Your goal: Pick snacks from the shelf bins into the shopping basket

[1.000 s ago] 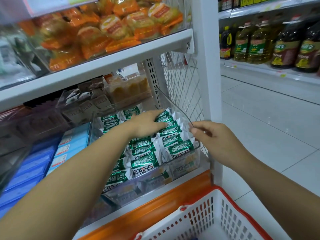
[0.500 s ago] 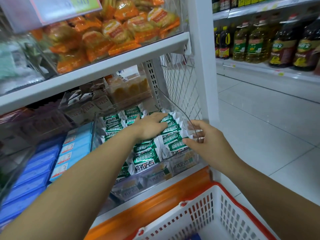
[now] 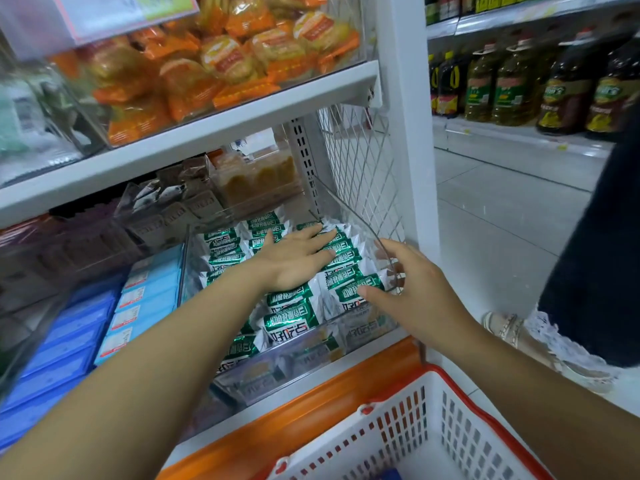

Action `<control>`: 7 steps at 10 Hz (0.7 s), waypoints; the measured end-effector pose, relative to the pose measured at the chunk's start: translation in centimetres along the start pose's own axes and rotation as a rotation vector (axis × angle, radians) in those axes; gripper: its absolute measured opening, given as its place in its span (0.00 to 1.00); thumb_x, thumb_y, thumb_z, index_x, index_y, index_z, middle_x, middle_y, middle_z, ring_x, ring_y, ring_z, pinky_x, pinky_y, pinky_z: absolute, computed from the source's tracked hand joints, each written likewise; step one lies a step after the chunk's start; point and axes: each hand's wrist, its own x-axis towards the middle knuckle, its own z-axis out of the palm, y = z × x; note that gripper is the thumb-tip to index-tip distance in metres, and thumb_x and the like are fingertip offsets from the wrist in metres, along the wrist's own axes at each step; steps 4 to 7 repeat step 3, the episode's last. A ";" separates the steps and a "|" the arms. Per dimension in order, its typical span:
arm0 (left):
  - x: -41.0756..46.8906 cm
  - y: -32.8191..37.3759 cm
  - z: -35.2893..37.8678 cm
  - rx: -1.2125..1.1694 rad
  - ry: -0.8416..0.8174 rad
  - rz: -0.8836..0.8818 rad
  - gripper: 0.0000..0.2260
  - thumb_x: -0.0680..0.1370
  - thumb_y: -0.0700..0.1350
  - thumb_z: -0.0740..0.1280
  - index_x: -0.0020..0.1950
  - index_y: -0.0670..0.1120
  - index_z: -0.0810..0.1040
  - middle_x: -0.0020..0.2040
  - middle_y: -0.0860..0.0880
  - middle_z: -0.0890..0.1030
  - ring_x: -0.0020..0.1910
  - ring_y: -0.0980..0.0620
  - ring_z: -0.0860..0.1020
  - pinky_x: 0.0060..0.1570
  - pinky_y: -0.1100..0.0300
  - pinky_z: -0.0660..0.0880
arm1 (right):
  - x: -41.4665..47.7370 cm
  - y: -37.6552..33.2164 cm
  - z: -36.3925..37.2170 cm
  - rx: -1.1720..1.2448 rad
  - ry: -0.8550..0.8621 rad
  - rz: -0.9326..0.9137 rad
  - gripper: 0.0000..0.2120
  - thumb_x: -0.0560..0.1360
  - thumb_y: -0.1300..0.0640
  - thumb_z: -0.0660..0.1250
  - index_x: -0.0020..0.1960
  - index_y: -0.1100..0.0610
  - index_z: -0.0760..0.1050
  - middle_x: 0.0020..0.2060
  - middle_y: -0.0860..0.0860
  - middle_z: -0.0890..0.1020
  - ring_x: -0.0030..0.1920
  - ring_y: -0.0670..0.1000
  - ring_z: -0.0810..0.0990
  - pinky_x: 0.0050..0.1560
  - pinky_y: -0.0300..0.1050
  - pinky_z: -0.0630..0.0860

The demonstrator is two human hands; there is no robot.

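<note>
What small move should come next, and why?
Probably curl the fingers of the left hand around a few green packets: it lies flat on them in the clear bin, gripping nothing, while the right hand sits at the bin's front right corner. The basket stands just below.

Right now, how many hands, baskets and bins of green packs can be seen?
Hands: 2, left hand and right hand
Basket: 1
Green-pack bin: 1
Total: 4
</note>
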 end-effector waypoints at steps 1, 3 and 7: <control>0.1 0.0 -0.8 0.060 -0.047 0.008 0.23 0.82 0.60 0.45 0.77 0.61 0.46 0.79 0.56 0.45 0.78 0.50 0.46 0.71 0.38 0.33 | -0.1 -0.2 0.2 -0.004 0.012 0.005 0.28 0.72 0.52 0.72 0.69 0.49 0.67 0.60 0.44 0.75 0.48 0.40 0.75 0.35 0.24 0.72; -0.7 0.4 -1.4 -0.044 0.078 0.022 0.23 0.82 0.59 0.49 0.78 0.61 0.50 0.79 0.53 0.50 0.78 0.49 0.51 0.72 0.37 0.37 | -1.0 -0.6 -0.3 -0.073 0.043 -0.017 0.34 0.73 0.50 0.71 0.75 0.50 0.60 0.69 0.46 0.68 0.64 0.44 0.70 0.59 0.30 0.68; -0.7 0.4 -1.4 -0.044 0.078 0.022 0.23 0.82 0.59 0.49 0.78 0.61 0.50 0.79 0.53 0.50 0.78 0.49 0.51 0.72 0.37 0.37 | -1.0 -0.6 -0.3 -0.073 0.043 -0.017 0.34 0.73 0.50 0.71 0.75 0.50 0.60 0.69 0.46 0.68 0.64 0.44 0.70 0.59 0.30 0.68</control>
